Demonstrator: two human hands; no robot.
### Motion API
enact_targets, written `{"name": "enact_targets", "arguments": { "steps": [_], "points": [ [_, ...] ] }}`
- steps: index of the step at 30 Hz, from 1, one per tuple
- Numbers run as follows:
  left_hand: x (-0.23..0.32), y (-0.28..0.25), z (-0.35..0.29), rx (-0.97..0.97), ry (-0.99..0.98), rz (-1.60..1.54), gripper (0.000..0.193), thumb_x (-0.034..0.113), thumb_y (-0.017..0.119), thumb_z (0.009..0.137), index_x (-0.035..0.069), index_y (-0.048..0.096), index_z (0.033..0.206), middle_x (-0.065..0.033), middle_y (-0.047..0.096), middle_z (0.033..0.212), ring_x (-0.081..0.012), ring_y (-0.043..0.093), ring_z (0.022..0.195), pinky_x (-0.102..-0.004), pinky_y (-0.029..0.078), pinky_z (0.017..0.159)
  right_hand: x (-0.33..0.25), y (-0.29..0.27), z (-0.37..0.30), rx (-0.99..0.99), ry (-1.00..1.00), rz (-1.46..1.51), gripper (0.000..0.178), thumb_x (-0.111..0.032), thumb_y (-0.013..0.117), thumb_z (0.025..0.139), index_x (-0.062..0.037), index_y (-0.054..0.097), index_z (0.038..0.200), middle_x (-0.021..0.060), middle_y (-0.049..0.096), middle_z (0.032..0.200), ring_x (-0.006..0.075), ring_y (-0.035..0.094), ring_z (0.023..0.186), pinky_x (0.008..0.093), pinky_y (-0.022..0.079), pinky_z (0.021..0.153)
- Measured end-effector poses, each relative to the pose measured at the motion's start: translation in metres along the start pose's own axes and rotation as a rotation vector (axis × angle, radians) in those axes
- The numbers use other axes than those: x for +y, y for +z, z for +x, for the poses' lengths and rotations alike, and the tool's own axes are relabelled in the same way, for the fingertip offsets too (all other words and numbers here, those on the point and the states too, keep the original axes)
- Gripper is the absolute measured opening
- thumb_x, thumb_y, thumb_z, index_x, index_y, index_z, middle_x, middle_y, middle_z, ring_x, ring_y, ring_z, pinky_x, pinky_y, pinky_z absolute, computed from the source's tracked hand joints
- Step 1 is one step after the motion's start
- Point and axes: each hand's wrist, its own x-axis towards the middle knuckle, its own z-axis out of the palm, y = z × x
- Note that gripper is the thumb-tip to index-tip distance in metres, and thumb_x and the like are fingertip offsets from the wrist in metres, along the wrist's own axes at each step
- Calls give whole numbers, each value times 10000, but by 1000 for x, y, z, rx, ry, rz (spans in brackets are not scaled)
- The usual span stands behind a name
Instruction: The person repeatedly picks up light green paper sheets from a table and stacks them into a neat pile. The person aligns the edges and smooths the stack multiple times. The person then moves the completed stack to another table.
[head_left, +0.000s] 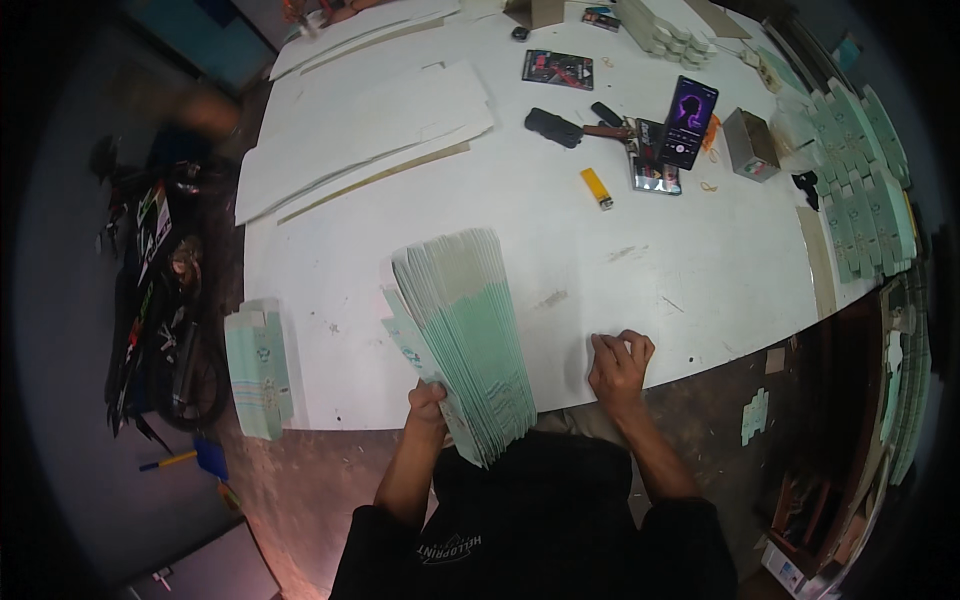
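Stack of flattened mint-green cartons [478,340], many layers slightly fanned, sits left of centre at the near edge of the white table [570,260]. Far end shows pale grey-white flaps; near end overhangs the edge, in front of the black shirt [535,510]. Stack runs at a slant, far end leaning left. Whether its underside touches the tabletop: cannot tell.

Left hand [427,402]: closed on the stack's lower left side, thumb on the outer carton's face. Right hand [620,370]: over the near table edge, well apart from the stack, fingers bent and narrow; no held item visible. Whether its fingertips meet, or touch the table: cannot tell.

Surroundings: smaller pile of green cartons [256,372] at the table's left edge. Large white sheets [370,150] lie beyond the stack, to the left. Yellow lighter [596,188] lies right of centre, near a smartphone [690,122] with lit purple screen; the phone overlaps a dark blister pack [655,180]. Grey box [751,145] stands right of the phone. Rows of green cartons [862,220] fill the right edge.
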Motion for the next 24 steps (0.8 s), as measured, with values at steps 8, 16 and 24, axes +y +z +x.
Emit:
{"name": "enact_targets", "arguments": {
  "steps": [8,16,24],
  "points": [
    [-10,-13,-16,103,14,-42,839,276,817,809,-31,471,1509,-186,677,1342,-334,701,1176,-463,597,991,-48,7,-25,-406,-302,554,400,-29,715,677,28,714,1073,134,658,1014,314,625,1006,439,511,866],
    [-10,-13,-36,196,45,-54,870,260,849,777,-33,471,1504,-178,680,1331,-327,699,1178,-457,594,993,-79,15,-49,-713,-74,727,387,20,653,789,-68,721,1160,167,723,1075,393,678,752,480,576,698],
    [-13,-9,-39,212,48,-35,881,247,861,764,-33,471,1502,-178,680,1328,-325,699,1178,-455,593,995,-41,-24,-14,-622,503,903,333,87,752,848,20,657,1160,219,745,1238,242,768,890,338,597,687]
  ]
}}
